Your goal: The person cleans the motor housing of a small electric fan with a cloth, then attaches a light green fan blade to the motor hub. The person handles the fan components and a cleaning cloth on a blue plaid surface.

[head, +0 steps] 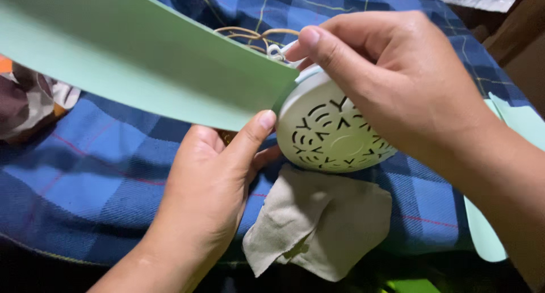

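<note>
Over blue plaid blanket (96,179): both hands (210,196) grip white fan hub (332,131), beige rag (321,222) beneath.

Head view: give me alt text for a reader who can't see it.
Two bare hands hold a white round vented cap over a blue plaid cloth: the right hand grips it from above, and the left hand pinches a pale green sheet against its edge. A crumpled beige rag lies below.

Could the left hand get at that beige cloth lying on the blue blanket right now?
Probably yes, but not freely. The beige cloth lies uncovered just beside the left hand, with nothing between them. That hand, though, is pinching the green sheet against the white round piece, so it would have to let go first.
</note>
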